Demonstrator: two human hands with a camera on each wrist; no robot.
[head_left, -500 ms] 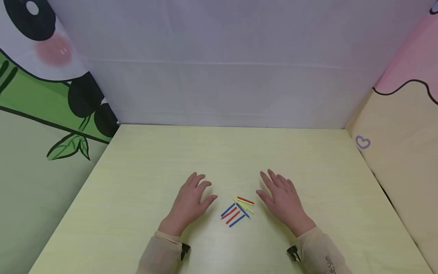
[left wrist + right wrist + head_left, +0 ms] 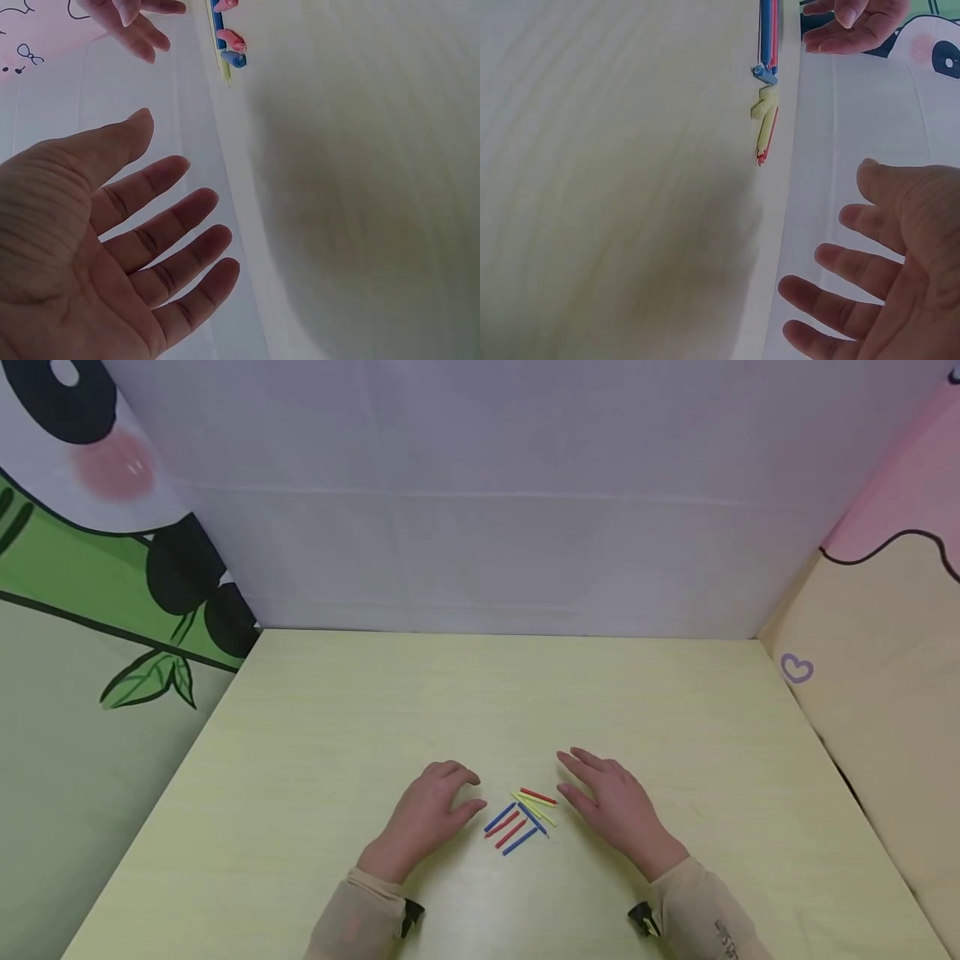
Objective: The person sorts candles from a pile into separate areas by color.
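Nearest, red sticks [image 2: 511, 834] and blue sticks [image 2: 520, 842] lie on the bench [image 2: 300, 735], near-left of the slanting blue stick [image 2: 532, 820]. Left of it hangs the left hand [image 2: 423, 814], right of it the right hand [image 2: 617, 806], fingers spread, holding nothing. Just beyond it, yellow sticks [image 2: 544, 817] and one red stick [image 2: 538, 796]. Pinching one could drag neighbours, so closely bunched.

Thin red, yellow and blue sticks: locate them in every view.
Head: sticks lower centre, slightly right, between left hand and right hand.
Left wrist: sticks at top, slightly left of centre.
Right wrist: sticks in upper half, slightly right of centre.
Shared landmark: pale yellow wood-grained table.
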